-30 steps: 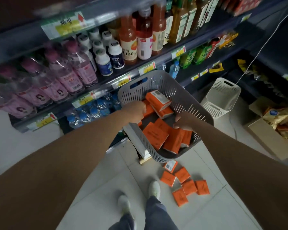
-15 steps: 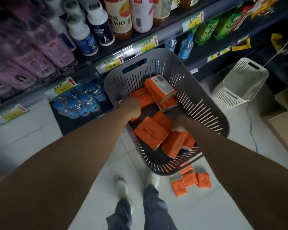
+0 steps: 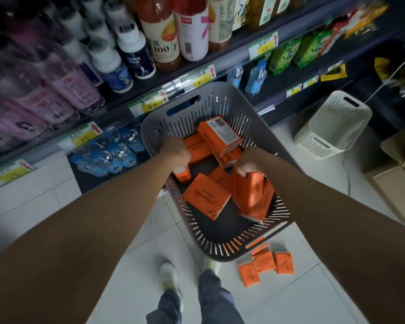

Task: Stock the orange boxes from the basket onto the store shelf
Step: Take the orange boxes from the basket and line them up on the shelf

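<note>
Dark store shelf [image 3: 234, 49] of bottles [image 3: 136, 54], far | grey basket [image 3: 222, 251] held above the tiled floor [image 3: 136, 288], just near of the shelf | orange boxes [image 3: 206, 197] loose inside it, further boxes [image 3: 264, 264] on the floor near right | left hand [image 3: 177, 152] curled at left rim, seemingly gripping it | right hand [image 3: 248, 161] fingers clamped round an upright box [image 3: 253, 190] at its top

The left forearm [image 3: 103, 218] and right forearm [image 3: 325, 206] stretched forward and down to the basket [image 3: 220, 97]. The left hand [image 3: 177, 152] curled over its left rim. Inside the basket, the right hand [image 3: 246, 162] gripped the top of 1 upright orange box [image 3: 254, 188].
</note>
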Demonstrator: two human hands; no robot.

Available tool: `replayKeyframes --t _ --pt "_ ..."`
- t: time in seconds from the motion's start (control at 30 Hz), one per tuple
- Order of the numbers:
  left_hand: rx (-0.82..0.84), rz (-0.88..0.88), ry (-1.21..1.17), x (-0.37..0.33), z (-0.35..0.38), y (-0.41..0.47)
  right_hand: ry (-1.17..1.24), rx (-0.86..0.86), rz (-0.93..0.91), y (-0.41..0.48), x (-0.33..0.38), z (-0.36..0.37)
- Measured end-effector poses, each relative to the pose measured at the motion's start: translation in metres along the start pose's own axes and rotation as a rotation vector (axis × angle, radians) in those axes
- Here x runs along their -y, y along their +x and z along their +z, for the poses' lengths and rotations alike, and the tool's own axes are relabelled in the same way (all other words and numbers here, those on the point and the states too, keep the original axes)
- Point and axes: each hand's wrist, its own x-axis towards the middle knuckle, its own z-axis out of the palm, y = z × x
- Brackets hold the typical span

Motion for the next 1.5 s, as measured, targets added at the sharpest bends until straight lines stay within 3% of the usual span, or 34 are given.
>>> replayKeyframes --t 0.1,0.33,0.57,0.73,1.0,1.2,1.3,1.5 --pt "-0.065 0.087 -0.049 0.002 -0.023 -0.015 0.054 -0.127 -0.027 -0.02 0.011 -0.022" --pt "-0.15 0.292 -0.39 0.009 -0.089 -0.079 -0.1 -0.426 -0.068 -0.092 0.043 -0.067" --pt "-0.295 0.436 -0.425 0.034 -0.158 -0.168 0.17 -0.759 -0.165 -0.189 0.078 -0.085" --pt "-0.506 0.536 -0.548 0.073 -0.194 -0.224 0.34 -0.947 -0.286 -0.241 0.115 -0.078" --pt "-0.856 0.57 -0.645 0.153 -0.229 -0.283 0.484 -1.11 -0.484 -0.292 0.193 -0.059" --pt "-1.058 0.541 -0.715 0.224 -0.251 -0.29 0.646 -1.118 -0.656 -0.306 0.251 -0.044" --pt "-1.168 0.392 -0.769 0.253 -0.259 -0.283 0.725 -1.119 -0.7 -0.303 0.276 -0.04" --pt "-0.945 0.511 -1.246 0.284 -0.267 -0.279 0.849 -0.968 -0.795 -0.292 0.311 -0.047"
